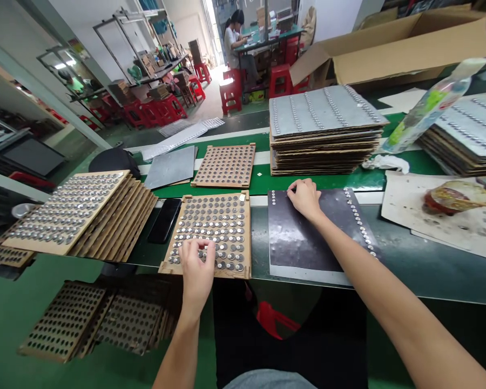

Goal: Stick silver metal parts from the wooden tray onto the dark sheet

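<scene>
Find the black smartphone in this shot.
In the head view, the black smartphone lies between the stacked wooden trays and the disc-filled tray under the left hand.

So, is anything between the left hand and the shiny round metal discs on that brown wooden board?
Nothing visible stands in the way. The bare left hand is already touching the shiny round metal discs on the brown wooden board with its fingertips.
</scene>
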### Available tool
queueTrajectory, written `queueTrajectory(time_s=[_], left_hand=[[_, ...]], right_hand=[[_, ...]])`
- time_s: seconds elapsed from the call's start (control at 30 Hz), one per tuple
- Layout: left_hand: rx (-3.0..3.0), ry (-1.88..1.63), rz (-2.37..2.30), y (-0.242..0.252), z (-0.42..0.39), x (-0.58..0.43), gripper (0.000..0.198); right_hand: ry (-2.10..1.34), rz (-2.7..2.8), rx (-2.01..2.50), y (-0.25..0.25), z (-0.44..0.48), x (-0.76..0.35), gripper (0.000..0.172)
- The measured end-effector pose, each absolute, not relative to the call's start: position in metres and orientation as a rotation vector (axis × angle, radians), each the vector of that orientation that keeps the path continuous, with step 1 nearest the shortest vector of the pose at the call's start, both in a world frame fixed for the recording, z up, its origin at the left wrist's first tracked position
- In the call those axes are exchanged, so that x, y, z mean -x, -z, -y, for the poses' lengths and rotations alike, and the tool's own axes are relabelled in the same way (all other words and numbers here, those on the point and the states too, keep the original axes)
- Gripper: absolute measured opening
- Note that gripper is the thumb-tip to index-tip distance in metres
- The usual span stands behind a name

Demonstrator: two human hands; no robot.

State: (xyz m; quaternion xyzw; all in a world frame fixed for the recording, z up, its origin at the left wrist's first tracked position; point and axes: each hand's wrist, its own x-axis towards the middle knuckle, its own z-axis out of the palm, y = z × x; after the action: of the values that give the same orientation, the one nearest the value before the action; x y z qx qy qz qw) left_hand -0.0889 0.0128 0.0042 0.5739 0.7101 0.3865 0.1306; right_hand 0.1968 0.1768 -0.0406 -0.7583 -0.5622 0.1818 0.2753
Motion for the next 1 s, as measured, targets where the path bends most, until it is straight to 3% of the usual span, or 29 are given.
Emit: queueTrajectory(time_s=[0.1, 0.33, 0.47, 1.0], left_hand=[[-1.671, -1.15, -1.911, -0.006, -0.004, 0.065, 0.021], [-1.408, -1.153, -1.389, -0.015, 0.006, 0.005, 0.018], [-1.311, -1.134, -1.234, -0.026, 0.014, -0.009, 0.019], [-1.387, -1.197, -1.202, -0.036, 0.032, -0.019, 0.027]], right_hand=[[-0.574, 1.529, 1.851, 0.03, -0.155, -0.193, 0.016], [-0.812, 1.56, 1.318, -0.007, -0.031, -0.167, 0.017], [-0.851, 1.377, 1.038, -0.021, 0.015, -0.161, 0.004], [-0.571, 1.317, 0.979, -0.022, 0.042, -0.152, 0.026]])
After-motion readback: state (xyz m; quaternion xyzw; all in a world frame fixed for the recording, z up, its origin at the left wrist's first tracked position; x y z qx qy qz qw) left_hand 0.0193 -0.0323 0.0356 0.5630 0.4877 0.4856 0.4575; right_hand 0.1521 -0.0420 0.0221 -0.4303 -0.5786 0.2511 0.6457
